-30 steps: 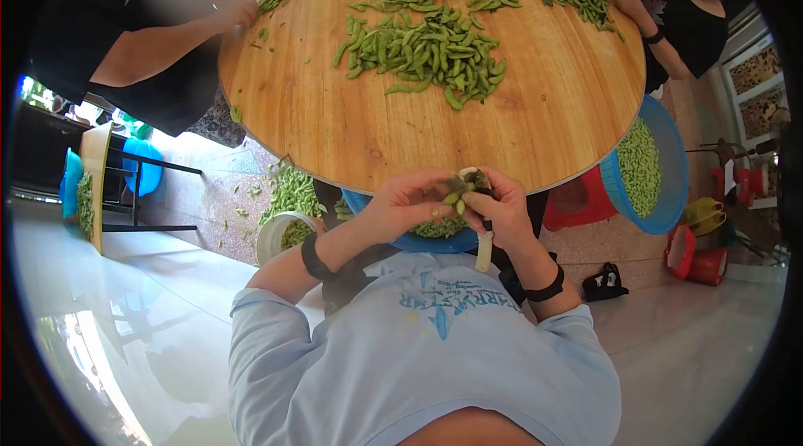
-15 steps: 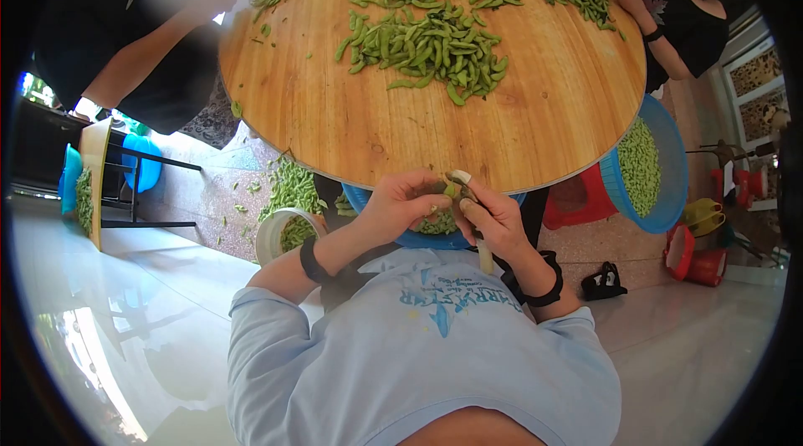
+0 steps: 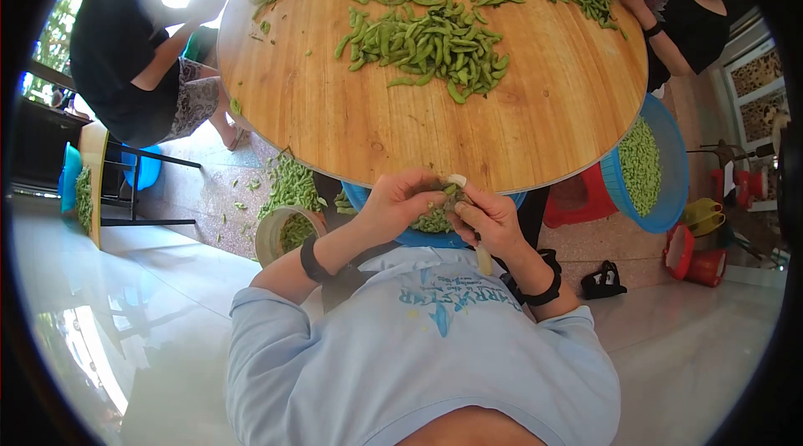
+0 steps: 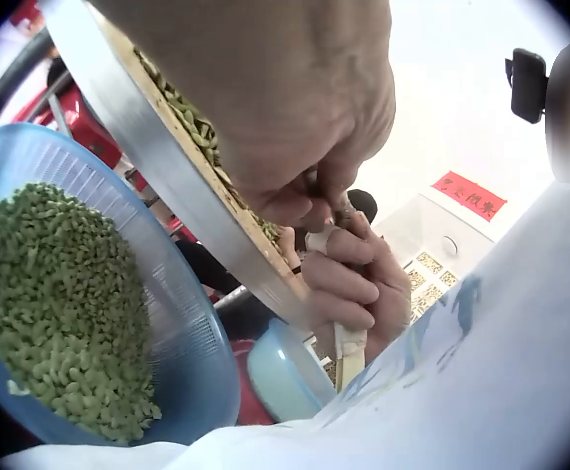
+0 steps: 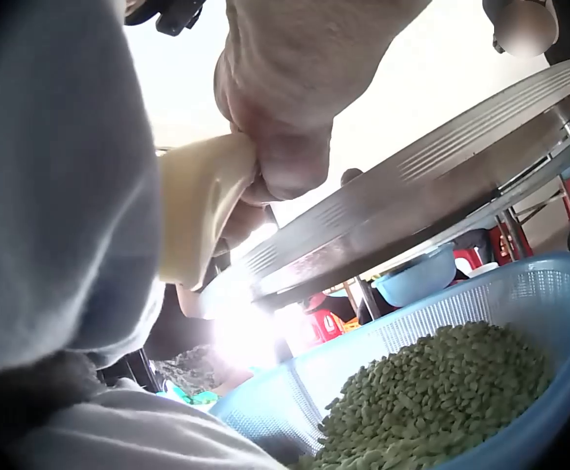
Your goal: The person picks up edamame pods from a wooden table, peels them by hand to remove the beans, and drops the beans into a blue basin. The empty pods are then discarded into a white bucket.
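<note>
In the head view my left hand point(image 3: 401, 199) pinches a green soybean pod point(image 3: 452, 190) between thumb and fingers, just off the near table edge. My right hand point(image 3: 492, 218) meets it there and grips a tool with a cream handle point(image 3: 484, 260); the tool's working end is hidden by the fingers. A white wrap point(image 4: 319, 238) covers one right fingertip. Below both hands sits a blue basin point(image 3: 403, 238) with shelled beans point(image 3: 433, 222). The right wrist view shows the smooth handle point(image 5: 202, 201) sticking out of the curled hand.
A round wooden table point(image 3: 293, 111) bears a heap of pods point(image 3: 435, 48). A blue basket point(image 3: 613, 187) of shelled beans stands right, beside a red stool point(image 3: 577, 199). Left on the floor are a white bucket point(image 3: 269, 237) and loose pods point(image 3: 293, 187). Two people sit across the table.
My hands have drawn slightly closer around the pod, and the pale green beans between them show less. The person at the left has moved back from the table edge.
</note>
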Tool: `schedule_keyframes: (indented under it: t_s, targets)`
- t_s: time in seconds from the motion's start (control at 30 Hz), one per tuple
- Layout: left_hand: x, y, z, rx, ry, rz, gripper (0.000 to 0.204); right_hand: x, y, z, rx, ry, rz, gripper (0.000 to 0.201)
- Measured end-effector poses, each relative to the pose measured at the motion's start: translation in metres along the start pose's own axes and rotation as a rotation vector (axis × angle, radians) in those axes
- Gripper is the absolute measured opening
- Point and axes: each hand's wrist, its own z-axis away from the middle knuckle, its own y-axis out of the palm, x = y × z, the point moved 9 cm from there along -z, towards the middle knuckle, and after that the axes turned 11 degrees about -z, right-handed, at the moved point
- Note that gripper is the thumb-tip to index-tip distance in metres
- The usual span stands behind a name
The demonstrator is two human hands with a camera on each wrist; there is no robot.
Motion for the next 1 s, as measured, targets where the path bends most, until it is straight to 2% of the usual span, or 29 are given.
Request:
schedule_keyframes:
  t_s: [0.1,0.17,0.2,0.27,0.3,0.33,0.37,0.4,0.43,0.47,0.53,0.6,0.67,0.73,0.8,0.83,0.87,0.93,0.97,1.0]
  targets:
    - [0.002,-0.005,0.001,-0.007,0.051,-0.090,0.017,0.001,-0.002,-0.002,-0.022,-0.028,0.046,0.038]
    - [0.021,0.002,-0.003,0.150,-0.082,0.224,0.016,0.002,-0.004,-0.002,-0.018,-0.043,0.035,0.036]
    - [0.020,0.002,-0.004,0.149,-0.082,0.224,0.016,0.002,-0.005,-0.001,-0.011,-0.041,0.091,0.036]
    - [0.025,0.006,-0.003,0.142,-0.207,0.357,0.014,-0.002,-0.004,-0.002,-0.002,-0.036,0.146,0.035]
    - [0.024,0.009,-0.002,0.141,-0.207,0.358,0.014,0.010,-0.001,-0.002,-0.023,-0.242,0.395,0.034]
    - [0.021,0.009,-0.002,0.120,-0.170,0.227,0.013,0.024,0.007,0.003,-0.044,-0.451,0.644,0.033]
    - [0.018,0.009,-0.002,0.098,-0.131,0.096,0.012,0.026,0.007,0.003,-0.044,-0.453,0.645,0.033]
    - [0.020,0.013,-0.002,0.099,-0.130,0.096,0.012,0.024,0.001,0.002,-0.102,-0.357,0.580,0.032]
    - [0.017,0.011,-0.003,0.034,-0.034,-0.094,0.011,0.018,-0.006,0.001,-0.159,-0.258,0.514,0.032]
    - [0.010,0.010,-0.002,-0.034,0.062,-0.284,0.012,0.017,-0.006,0.001,-0.159,-0.257,0.515,0.032]
    - [0.009,0.012,0.000,-0.053,0.006,-0.193,0.012,0.020,-0.008,0.000,-0.203,-0.317,0.560,0.027]
    - [0.004,0.008,0.007,-0.070,-0.052,-0.103,0.012,0.014,-0.014,-0.001,-0.201,-0.282,0.521,0.027]
    - [-0.034,-0.008,0.022,-0.134,0.217,-0.605,0.012,0.014,-0.022,0.002,-0.200,-0.248,0.486,0.027]
    - [-0.056,-0.027,0.038,-0.102,0.281,-1.191,0.015,0.016,-0.027,0.007,-0.187,-0.190,0.524,0.027]
    - [-0.048,-0.054,0.044,0.045,0.045,-1.490,0.016,0.022,-0.024,0.009,-0.140,-0.228,0.542,0.028]
    - [-0.061,-0.059,0.043,0.035,-0.001,-1.578,0.016,0.024,-0.019,0.009,-0.093,-0.259,0.554,0.029]
    - [-0.064,-0.062,0.035,0.027,-0.007,-1.580,0.016,0.023,-0.018,0.007,-0.084,-0.260,0.552,0.029]
    - [-0.095,-0.054,0.010,-0.099,0.272,-1.367,0.014,0.025,-0.016,0.000,-0.060,-0.295,0.433,0.031]
    - [-0.096,-0.055,-0.008,-0.121,0.336,-1.351,0.014,0.027,-0.014,-0.003,-0.057,-0.298,0.436,0.031]
    - [-0.091,-0.057,-0.028,-0.144,0.400,-1.333,0.014,0.023,-0.017,-0.008,-0.100,-0.215,0.373,0.032]
